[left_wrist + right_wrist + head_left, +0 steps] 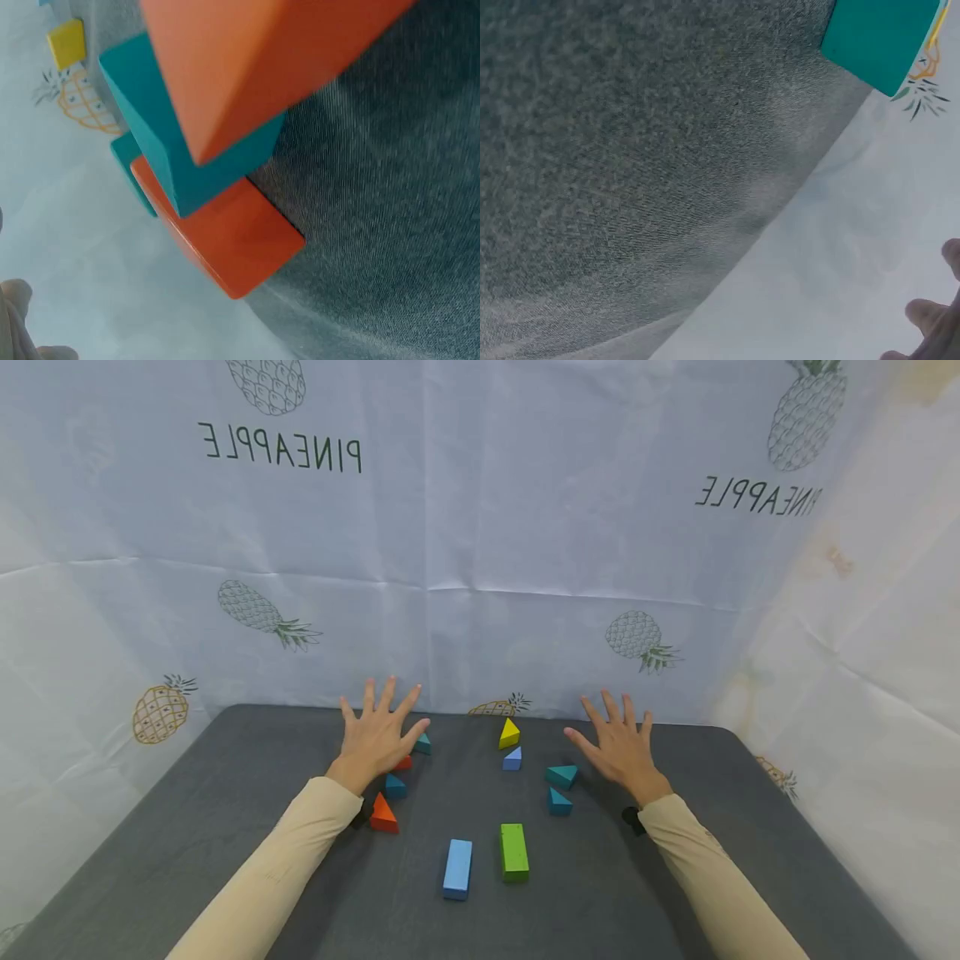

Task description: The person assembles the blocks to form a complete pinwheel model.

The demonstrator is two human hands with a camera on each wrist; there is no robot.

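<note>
My left hand (377, 737) is spread flat with straight fingers toward the back of the dark table, holding nothing. Just right of its wrist runs a row of triangular blocks: an orange block (383, 817), a blue block (395, 787), a second orange block (403, 763) partly covered by the hand, and a teal block (423, 744). In the left wrist view, the nearer orange block (247, 60) looms large. On the other side, my right hand (618, 747) also has its fingers spread and is bare of any object. A teal triangular block (562, 776) and a blue-teal one (559, 802) lie left of it.
Between the hands are a yellow triangular block (509, 734) and a light-blue one (512, 761). Nearer the front lie a blue rectangular block (457, 868) and a green rectangular block (514, 852). A white pineapple-print cloth (465, 527) hangs behind the table (592, 910).
</note>
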